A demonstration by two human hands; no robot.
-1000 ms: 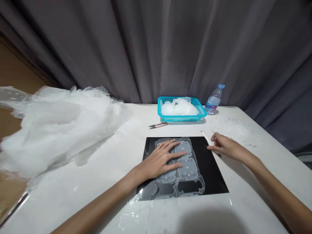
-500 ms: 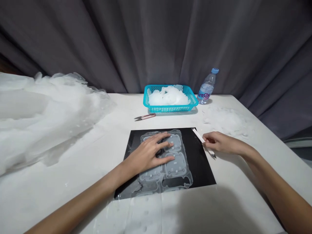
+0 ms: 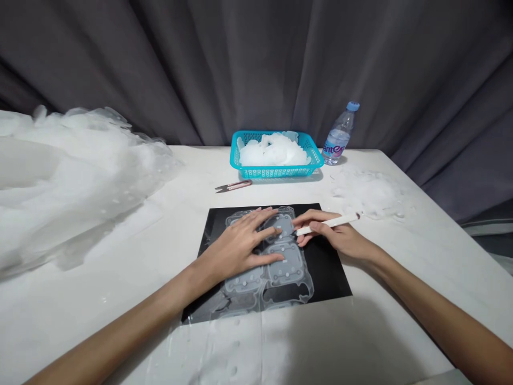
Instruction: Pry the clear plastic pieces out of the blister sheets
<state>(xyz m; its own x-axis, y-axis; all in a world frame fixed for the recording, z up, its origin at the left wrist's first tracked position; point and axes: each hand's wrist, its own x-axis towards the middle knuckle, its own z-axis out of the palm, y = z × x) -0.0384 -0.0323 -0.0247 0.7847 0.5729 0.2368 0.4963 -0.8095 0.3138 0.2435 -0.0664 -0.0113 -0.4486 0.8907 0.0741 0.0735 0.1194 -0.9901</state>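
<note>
My left hand (image 3: 244,243) lies flat with spread fingers on a clear plastic sheet (image 3: 286,270) with moulded, rounded rectangular panels. Under the sheet is a black mat (image 3: 328,278). At the sheet's upper right edge, my right hand (image 3: 331,230) grips a slim white pen-shaped tool (image 3: 339,220). Its small dark tip points left, close to the upper right panel; whether it touches the plastic I cannot tell. Cut-out gaps show near the sheet's lower end, which runs off the mat onto the white table (image 3: 320,347).
Behind the mat lie thread snips (image 3: 233,186). A turquoise basket (image 3: 276,172) holds whitish translucent scraps. Beside it stands a water bottle (image 3: 339,133). A large heap of clear plastic (image 3: 80,176) covers the left side. More translucent scraps (image 3: 366,192) lie at the right.
My right hand has moved left from the mat's right edge to the plastic sheet. The white tool has been turned, its dark tip now facing left. My left hand stays on the sheet.
</note>
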